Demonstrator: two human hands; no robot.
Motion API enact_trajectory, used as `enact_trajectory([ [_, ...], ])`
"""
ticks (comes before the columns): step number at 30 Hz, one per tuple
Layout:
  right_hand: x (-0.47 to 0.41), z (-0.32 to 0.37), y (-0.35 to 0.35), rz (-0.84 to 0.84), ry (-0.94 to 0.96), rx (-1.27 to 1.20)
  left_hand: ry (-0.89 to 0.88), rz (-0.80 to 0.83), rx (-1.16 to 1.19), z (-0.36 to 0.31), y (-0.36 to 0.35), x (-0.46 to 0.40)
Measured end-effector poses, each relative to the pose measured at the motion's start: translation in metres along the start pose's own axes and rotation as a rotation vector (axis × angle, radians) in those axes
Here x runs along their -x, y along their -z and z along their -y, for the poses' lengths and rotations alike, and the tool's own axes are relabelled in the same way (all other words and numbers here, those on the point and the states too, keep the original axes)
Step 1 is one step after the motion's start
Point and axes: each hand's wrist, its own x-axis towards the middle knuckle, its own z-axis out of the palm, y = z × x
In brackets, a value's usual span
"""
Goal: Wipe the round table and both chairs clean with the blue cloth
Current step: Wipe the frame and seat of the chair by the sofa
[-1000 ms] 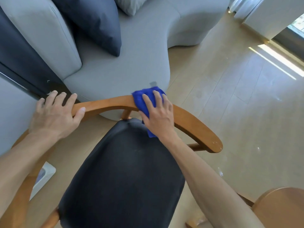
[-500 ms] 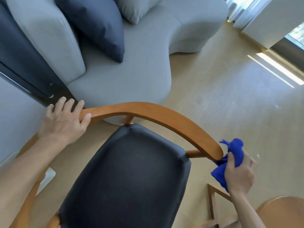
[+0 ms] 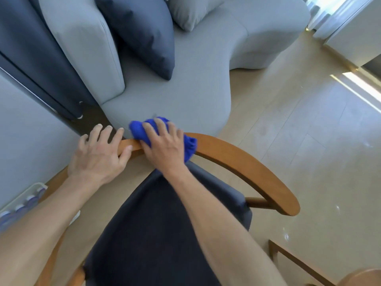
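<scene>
From the head view, my right hand (image 3: 165, 148) presses the blue cloth (image 3: 190, 146) down on the top of the curved wooden backrest (image 3: 243, 162) of the chair (image 3: 156, 234). Its fingers (image 3: 151, 131) are spread and bent over the bunched cloth, grasping it against the rail, with blue showing past the fingertips and at the right of the palm. My left hand (image 3: 99, 155) sits just beside it on the same rail, to the left. Those fingers are loosely draped over the wood, thumb tip on the near face, bracing the chair and holding nothing else.

The cloth is near the middle of the arc, touching the wood. The rail runs on to the right and ends in a rounded tip, bare and glossy. The dark padded seat lies below my forearms. Behind the chair stands a grey sofa (image 3: 195, 89) with a dark blue cushion (image 3: 142, 32) on it.

I judge the task to be in the chair stage, with this backrest under the wipe now. I cannot tell from here whether the seat or legs are done. A rounded wooden edge (image 3: 362, 277) shows at the lower right corner; I cannot tell whether it belongs to the round surface or the second chair, nor whether either is clean.
</scene>
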Motion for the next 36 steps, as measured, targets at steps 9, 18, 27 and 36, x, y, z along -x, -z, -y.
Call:
enact_trajectory([
  [9, 0.089, -0.159, 0.061, -0.021, -0.408, 0.188, 0.013, 0.032, 0.029, 0.001, 0.000, -0.002],
  [18, 0.195, -0.214, 0.095, -0.186, -1.018, 0.051, 0.009, 0.029, -0.018, -0.001, 0.000, 0.000],
  [27, 0.187, -0.099, 0.020, 0.064, -0.130, -0.309, 0.000, -0.023, 0.009, -0.001, -0.002, 0.003],
  [36, 0.203, -0.053, -0.094, 0.200, -0.519, -0.088, -0.003, -0.120, 0.007, 0.003, -0.013, -0.003],
])
